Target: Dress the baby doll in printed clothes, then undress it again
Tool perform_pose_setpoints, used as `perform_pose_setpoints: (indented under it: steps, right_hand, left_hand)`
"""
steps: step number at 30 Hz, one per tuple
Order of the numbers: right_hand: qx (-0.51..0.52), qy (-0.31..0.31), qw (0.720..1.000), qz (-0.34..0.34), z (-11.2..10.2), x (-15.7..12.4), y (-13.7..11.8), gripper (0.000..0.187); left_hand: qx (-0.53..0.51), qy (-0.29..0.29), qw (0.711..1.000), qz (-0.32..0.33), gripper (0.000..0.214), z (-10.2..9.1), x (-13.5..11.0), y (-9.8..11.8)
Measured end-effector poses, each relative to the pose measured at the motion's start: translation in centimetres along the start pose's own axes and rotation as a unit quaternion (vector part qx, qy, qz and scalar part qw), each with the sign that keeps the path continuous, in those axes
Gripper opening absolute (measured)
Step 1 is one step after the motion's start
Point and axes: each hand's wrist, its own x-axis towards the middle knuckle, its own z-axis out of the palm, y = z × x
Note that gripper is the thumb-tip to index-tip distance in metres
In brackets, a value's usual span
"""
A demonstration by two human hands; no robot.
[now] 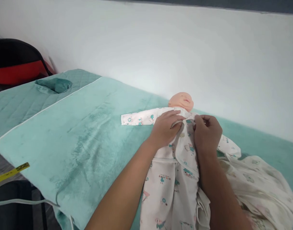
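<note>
A baby doll (181, 100) lies on its back on the green cover, its bare head towards the wall. It wears a white printed baby shirt (187, 148) with a front flap and long sleeves, over matching printed trousers (163, 191). My left hand (167, 127) rests on the chest, upper fingers stretched out, thumb and forefinger closed together on the fabric near the neckline. Opposite it, my right hand (207, 132) is closed, pinching the flap's upper edge below the neck. What lies between the right fingertips is partly hidden.
A crumpled white printed cloth (259, 188) lies at the right. Green plush fabric (98, 134) covers the table, with a round-holed quilted section (54, 85) at the far left. A black and red chair (19, 64) stands beyond; a white wall (146, 48) runs behind.
</note>
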Motion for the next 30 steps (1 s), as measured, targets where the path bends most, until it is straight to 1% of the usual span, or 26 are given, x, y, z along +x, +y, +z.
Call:
perform_pose_setpoints:
  steps: [3, 5, 6, 8, 10, 11, 13, 16, 18, 24, 27, 30]
  right_hand:
    - [-0.008, 0.004, 1.0, -0.012, -0.8, -1.5, 0.4, 0.016]
    - [-0.01, -0.007, 1.0, -0.024, -1.1, -2.2, 0.4, 0.021]
    - [-0.016, -0.023, 0.999, -0.031, -1.2, -2.5, 0.2, 0.023]
    - [-0.049, -0.078, 0.994, -0.058, -1.3, -2.8, -0.3, 0.027]
    - [-0.098, -0.131, 0.982, -0.095, -1.3, -3.0, -0.8, 0.026]
    - [-0.121, -0.147, 0.976, -0.109, -1.3, -3.0, -1.0, 0.025]
    - [-0.15, -0.152, 0.969, -0.121, -1.3, -2.8, -1.2, 0.023]
    - [-0.158, -0.148, 0.97, -0.113, -1.3, -2.4, -1.0, 0.019]
    - [-0.139, -0.152, 0.974, -0.096, -1.4, -2.1, -0.9, 0.017]
    - [-0.011, -0.179, 0.984, -0.004, -1.8, -1.7, -0.7, 0.017]
    - [0.044, -0.174, 0.984, 0.014, -1.7, -1.6, -0.4, 0.015]
    - [0.061, -0.167, 0.984, 0.027, -1.7, -1.5, -0.2, 0.012]
  left_hand:
    - [0.007, 0.004, 1.0, -0.004, 0.027, 0.0, -0.6, 0.1]
    - [0.006, 0.007, 1.0, -0.01, 0.026, 0.0, -0.6, 0.2]
    - [0.005, 0.008, 1.0, -0.013, 0.026, 0.0, -0.5, 0.2]
    - [0.005, 0.01, 1.0, -0.014, 0.027, 0.0, -0.2, 0.0]
    - [0.007, 0.013, 1.0, -0.008, 0.032, 0.0, -0.1, -0.2]
    - [0.009, 0.014, 1.0, -0.004, 0.034, 0.0, 0.0, -0.3]
    - [0.009, 0.015, 1.0, -0.001, 0.036, 0.1, 0.0, -0.4]
    - [0.005, 0.013, 1.0, -0.01, 0.033, 0.0, 0.0, -0.3]
    - [0.0, 0.015, 1.0, -0.014, 0.03, -0.1, 0.0, -0.1]
    - [-0.013, 0.018, 0.999, -0.031, 0.023, -0.3, -0.1, 0.2]
    - [-0.013, 0.017, 0.999, -0.03, 0.021, -0.3, -0.1, 0.2]
    - [-0.013, 0.02, 0.999, -0.024, 0.021, -0.3, -0.1, 0.3]
